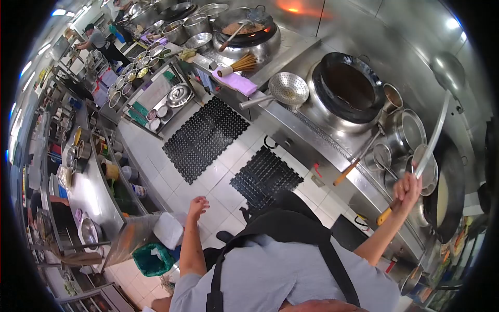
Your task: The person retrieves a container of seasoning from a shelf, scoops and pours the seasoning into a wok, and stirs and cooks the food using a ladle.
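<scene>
My right hand (408, 193) is closed round the handle of a long metal ladle (436, 130), held upright at the right. Its round bowl is at the top, near the steel back wall, and the wooden handle end shows below my hand. Metal pots and strainers (410, 130) stand just beyond that hand, beside a large wok (446, 182) holding pale liquid. My left hand (198, 206) hangs over the tiled floor with its fingers apart and nothing in it.
A wok of dark liquid (349, 86) sits on the range, with a perforated strainer (289, 88) beside it. Further left are a purple cloth (236, 83), a bamboo brush (244, 63) and a wok of food (244, 26). A co-worker (99, 40) stands at the far left. Black mats (205, 138) cover floor tiles.
</scene>
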The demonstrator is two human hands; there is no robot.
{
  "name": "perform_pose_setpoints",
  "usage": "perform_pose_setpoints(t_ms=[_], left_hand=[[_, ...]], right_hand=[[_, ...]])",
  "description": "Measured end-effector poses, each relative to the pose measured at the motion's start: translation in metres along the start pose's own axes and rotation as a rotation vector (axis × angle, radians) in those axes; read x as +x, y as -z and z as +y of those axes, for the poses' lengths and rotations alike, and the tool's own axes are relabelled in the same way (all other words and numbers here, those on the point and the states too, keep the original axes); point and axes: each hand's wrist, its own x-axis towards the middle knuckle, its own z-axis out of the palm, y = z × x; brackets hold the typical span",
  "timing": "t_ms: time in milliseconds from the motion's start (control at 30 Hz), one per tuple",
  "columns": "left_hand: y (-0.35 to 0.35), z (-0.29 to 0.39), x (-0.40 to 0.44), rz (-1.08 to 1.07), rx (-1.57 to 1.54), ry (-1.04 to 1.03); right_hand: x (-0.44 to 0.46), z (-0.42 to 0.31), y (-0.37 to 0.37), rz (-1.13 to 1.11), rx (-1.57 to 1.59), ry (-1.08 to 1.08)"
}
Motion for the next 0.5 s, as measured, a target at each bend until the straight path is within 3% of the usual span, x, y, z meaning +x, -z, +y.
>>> perform_pose_setpoints(t_ms=[133,233,267,300,333,367,400,433,467,500], left_hand=[[0.026,0.084,0.047,0.039,-0.083,-0.197],[0.042,0.13,0.066,0.093,-0.013,-0.217],[0.055,0.125,0.085,0.094,0.047,-0.234],[0.079,0.101,0.114,0.099,0.107,-0.25],[0.103,0.075,0.132,0.107,0.166,-0.26],[0.125,0.047,0.135,0.157,0.232,-0.201],[0.14,0.023,0.131,0.206,0.287,-0.154],[0.143,-0.004,0.115,0.262,0.033,-0.102],[0.136,0.002,0.073,0.255,-0.188,0.113],[0.131,0.004,0.054,0.274,-0.24,0.2]], right_hand=[[0.05,0.057,-0.126,-0.186,0.081,-0.19],[0.107,0.154,-0.187,-0.298,0.354,-0.449],[0.131,0.196,-0.211,-0.303,0.149,-0.469],[0.153,0.245,-0.242,-0.206,-0.603,-0.259],[0.171,0.3,-0.255,-0.191,-1.108,0.317],[0.177,0.314,-0.284,-0.2,-1.031,0.125],[0.184,0.35,-0.293,-0.232,-1.003,0.078],[0.199,0.387,-0.304,-0.27,-0.973,0.047],[0.209,0.387,-0.336,-0.272,-0.786,-0.094],[0.206,0.371,-0.376,-0.267,-0.602,-0.247]])
